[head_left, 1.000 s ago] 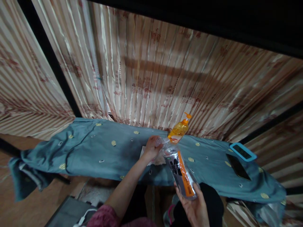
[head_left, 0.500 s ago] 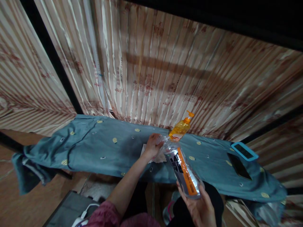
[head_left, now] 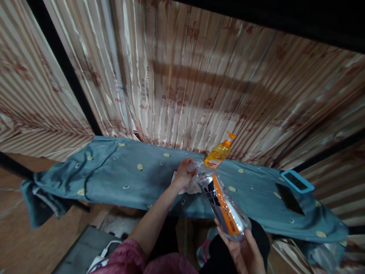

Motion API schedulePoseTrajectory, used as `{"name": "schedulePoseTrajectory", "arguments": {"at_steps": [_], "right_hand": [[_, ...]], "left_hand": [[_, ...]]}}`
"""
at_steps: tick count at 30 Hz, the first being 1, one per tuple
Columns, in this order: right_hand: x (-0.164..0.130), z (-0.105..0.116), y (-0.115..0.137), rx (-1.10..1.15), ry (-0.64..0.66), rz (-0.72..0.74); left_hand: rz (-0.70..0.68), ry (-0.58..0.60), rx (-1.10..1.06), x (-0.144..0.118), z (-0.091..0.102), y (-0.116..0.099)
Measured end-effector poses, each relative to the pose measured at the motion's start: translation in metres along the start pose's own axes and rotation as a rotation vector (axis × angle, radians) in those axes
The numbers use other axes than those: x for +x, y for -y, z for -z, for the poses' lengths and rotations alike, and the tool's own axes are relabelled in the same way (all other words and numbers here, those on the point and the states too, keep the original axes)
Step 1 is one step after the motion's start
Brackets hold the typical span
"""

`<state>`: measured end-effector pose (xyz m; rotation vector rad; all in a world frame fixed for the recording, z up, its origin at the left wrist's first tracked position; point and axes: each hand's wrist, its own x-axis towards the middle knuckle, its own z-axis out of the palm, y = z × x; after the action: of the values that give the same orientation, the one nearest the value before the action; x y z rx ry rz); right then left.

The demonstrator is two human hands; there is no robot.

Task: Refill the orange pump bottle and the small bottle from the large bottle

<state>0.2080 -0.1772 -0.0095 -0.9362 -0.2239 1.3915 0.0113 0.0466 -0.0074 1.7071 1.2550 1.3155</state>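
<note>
A large clear plastic bottle (head_left: 225, 207) with a silver and orange label lies tilted across my lap side of the cloth-covered table. My right hand (head_left: 242, 247) cups its base, fingers and thumb on either side. At the upper end, my left hand (head_left: 184, 173) is closed around the bottle's neck; the fingertips are partly hidden. Just behind the neck stands a yellow pump bottle (head_left: 218, 154) with an orange pump head. Under my left hand lies a pale crumpled paper or cloth (head_left: 191, 189), partly covered.
The narrow table has a blue-green patterned cloth (head_left: 148, 179). A dark phone (head_left: 290, 199) and a light-blue framed tablet-like device (head_left: 298, 181) lie at the right. Striped curtains (head_left: 182, 87) hang behind, with a black pole (head_left: 65, 64) at left.
The view has shifted slightly. Both hands keep their places on the clear bottle, which appears turned a little, its label lettering at a different angle.
</note>
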Motion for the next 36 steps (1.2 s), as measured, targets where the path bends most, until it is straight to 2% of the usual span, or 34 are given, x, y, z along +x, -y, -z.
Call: {"name": "schedulePoseTrajectory", "arguments": {"at_steps": [12,29,36], "right_hand": [[-0.004,0.005,-0.007,-0.125,-0.038,0.132],[-0.016,0.003,0.001,-0.185,0.007,0.126],[-0.019,0.002,-0.007,-0.184,-0.028,0.185]], "left_hand": [[0.063,0.005,-0.043,-0.001,0.002,-0.004],[0.081,0.0,-0.101,-0.005,-0.002,0.001],[0.082,-0.002,-0.095,-0.004,-0.002,0.002]]}}
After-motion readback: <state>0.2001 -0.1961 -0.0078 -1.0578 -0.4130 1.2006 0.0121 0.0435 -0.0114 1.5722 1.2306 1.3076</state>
